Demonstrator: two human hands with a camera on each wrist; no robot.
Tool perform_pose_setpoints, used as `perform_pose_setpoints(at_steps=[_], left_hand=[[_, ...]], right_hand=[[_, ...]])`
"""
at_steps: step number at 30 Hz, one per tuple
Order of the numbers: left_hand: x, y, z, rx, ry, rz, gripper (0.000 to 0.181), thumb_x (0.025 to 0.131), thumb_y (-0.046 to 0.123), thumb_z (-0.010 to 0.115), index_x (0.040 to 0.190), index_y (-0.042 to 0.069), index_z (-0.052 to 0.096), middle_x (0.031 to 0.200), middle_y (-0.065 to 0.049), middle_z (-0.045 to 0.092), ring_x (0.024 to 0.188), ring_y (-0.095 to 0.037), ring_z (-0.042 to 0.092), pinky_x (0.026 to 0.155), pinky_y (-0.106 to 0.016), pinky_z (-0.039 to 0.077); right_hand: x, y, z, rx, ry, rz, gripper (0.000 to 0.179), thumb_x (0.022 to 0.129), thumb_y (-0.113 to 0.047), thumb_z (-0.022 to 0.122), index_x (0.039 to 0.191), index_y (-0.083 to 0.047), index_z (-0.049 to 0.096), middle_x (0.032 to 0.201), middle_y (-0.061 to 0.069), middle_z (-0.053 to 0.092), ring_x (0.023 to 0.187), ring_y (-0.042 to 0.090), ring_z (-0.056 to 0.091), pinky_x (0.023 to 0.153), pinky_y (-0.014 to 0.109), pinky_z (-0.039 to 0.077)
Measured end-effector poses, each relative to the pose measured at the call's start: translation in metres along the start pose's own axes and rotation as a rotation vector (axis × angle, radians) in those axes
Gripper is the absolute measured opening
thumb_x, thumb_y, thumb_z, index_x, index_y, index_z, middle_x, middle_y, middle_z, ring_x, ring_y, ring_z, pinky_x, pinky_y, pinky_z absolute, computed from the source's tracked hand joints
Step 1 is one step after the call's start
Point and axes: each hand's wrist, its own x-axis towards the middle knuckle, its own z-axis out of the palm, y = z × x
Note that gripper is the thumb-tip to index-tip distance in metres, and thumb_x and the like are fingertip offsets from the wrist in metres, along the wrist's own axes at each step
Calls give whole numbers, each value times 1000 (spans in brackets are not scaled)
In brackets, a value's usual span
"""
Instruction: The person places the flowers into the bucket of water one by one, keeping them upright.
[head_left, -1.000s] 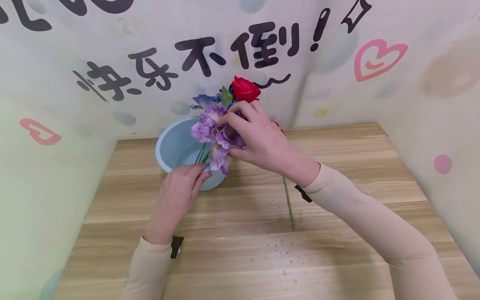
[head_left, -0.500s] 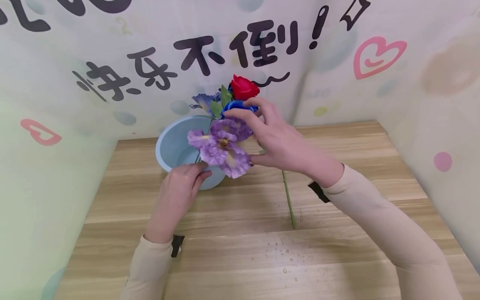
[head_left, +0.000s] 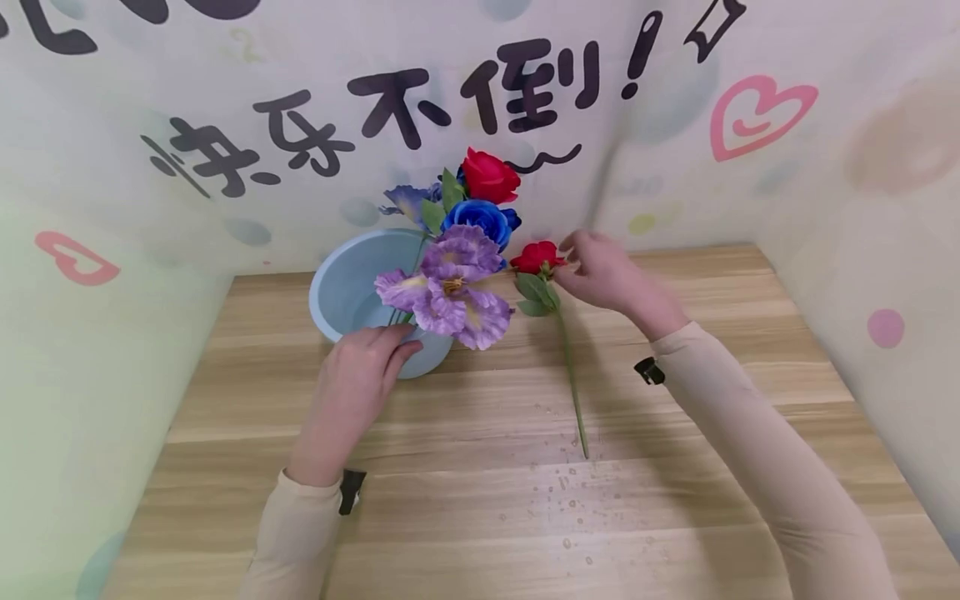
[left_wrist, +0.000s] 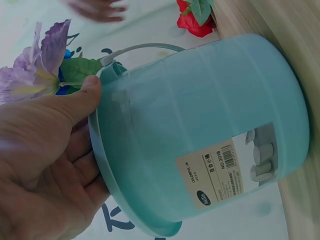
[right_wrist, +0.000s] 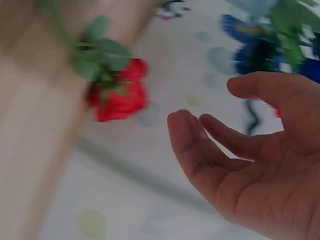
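A light blue bucket [head_left: 330,287] stands at the back of the table. My left hand [head_left: 352,392] grips its near rim, the thumb [left_wrist: 91,90] and fingers on the rim in the left wrist view. Flower stems run into the bucket beside these fingers. Above the rim lean a purple flower [head_left: 450,292], a blue rose [head_left: 480,221], a red rose [head_left: 489,175] and a smaller blue flower [head_left: 408,202]. My right hand [head_left: 600,271] holds nothing; its fingers are spread and loosely bent close beside another red rose [head_left: 536,257], which lies on the table.
The wooden table [head_left: 465,500] has water drops near its middle, below the loose rose's stem. A printed cloth backdrop [head_left: 285,225] rises behind the bucket and along both sides. The bucket's handle [left_wrist: 145,46] shows in the left wrist view, as does its label [left_wrist: 220,170].
My right hand has let go of the purple flower and moved right to the loose red rose. The purple flower now faces more forward and sits farther right. My left hand stays at the rim.
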Motion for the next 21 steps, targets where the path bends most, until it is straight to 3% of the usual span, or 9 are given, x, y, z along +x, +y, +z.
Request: perform_pose_setpoints(at_steps=[6,11,17,21], left_hand=[[-2,0,-1,1,6,10,17,96,13,78,105,-2,75,91,-15,76,78,-36,71,74,-51,59],[-3,2,-2,-9,18,6,17,96,11,78,105,-2,75,89,-15,76,78,-36,71,74,-50,59],[-1,2,-1,-9,1,-5,17,97,13,77,106,-2,76,90,-15,76,78,-36,71,74,-50,59],[0,1,-1,1,-6,6,18,97,13,78,106,-2,76,90,-15,76,78,-35,71,75,-50,59]], right_hand=[[11,47,45,-59,-150,133,64,104,-33,65,140,18,50,137,37,59,127,50,58,108,58,48],[13,63,62,-41,-154,167,71,103,-35,70,142,20,47,140,38,54,131,51,53,110,58,45],[17,72,71,12,-114,138,47,100,-26,74,125,13,64,119,28,69,110,40,65,97,51,54],[19,76,79,46,-94,140,32,98,-16,75,115,10,67,110,26,73,102,38,69,91,49,56]])
